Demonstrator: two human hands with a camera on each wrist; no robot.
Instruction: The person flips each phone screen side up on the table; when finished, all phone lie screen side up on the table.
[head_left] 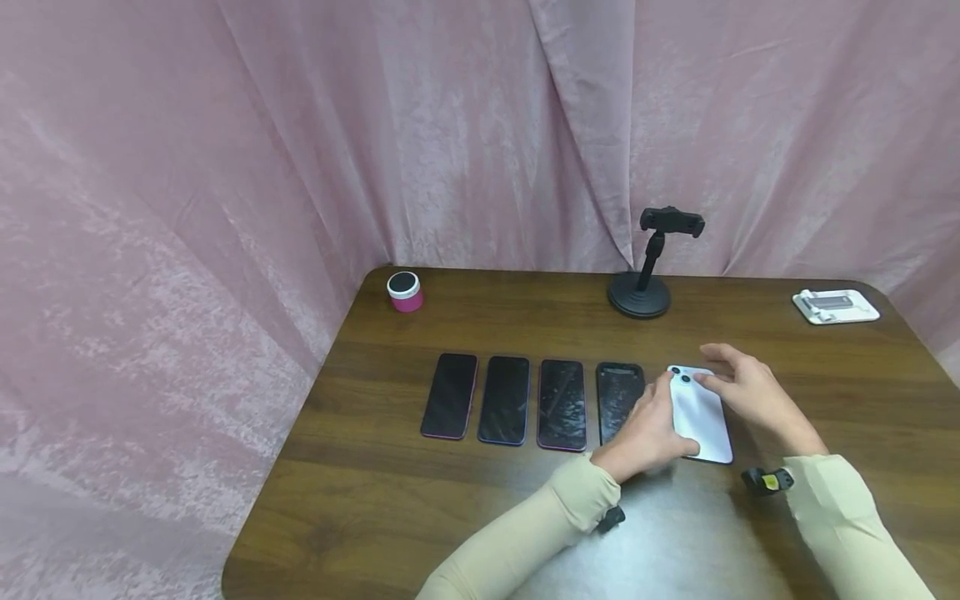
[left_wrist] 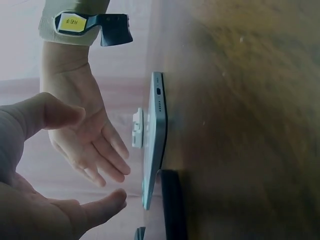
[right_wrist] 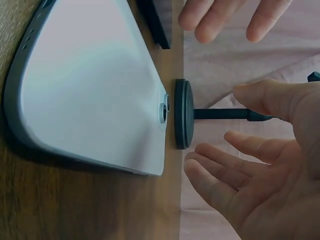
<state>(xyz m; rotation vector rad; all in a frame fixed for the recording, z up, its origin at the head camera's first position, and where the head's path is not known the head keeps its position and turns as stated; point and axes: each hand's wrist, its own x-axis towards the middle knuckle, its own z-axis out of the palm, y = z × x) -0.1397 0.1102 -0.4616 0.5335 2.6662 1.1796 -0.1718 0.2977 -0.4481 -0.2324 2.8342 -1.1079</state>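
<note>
A white phone [head_left: 700, 417] lies back side up on the wooden table, its two camera lenses at the far end. My left hand [head_left: 648, 432] hovers over its left edge, thumb and fingers spread apart. Over the far right corner is my right hand [head_left: 746, 392], its fingers loosely bent with nothing between them. In the left wrist view a gap shows between the left fingers and the phone [left_wrist: 156, 132]. The right wrist view likewise shows the right hand [right_wrist: 260, 175] held off the phone [right_wrist: 95, 90]. A dark phone [head_left: 618, 396] lies screen up, partly hidden by my left hand.
Three more phones lie screen up in a row to the left, the nearest being a dark one [head_left: 562, 405]. Behind stand a black phone stand [head_left: 639, 295] and a pink and white round jar-like object [head_left: 406, 293]. A white flat holder [head_left: 836, 307] lies far right.
</note>
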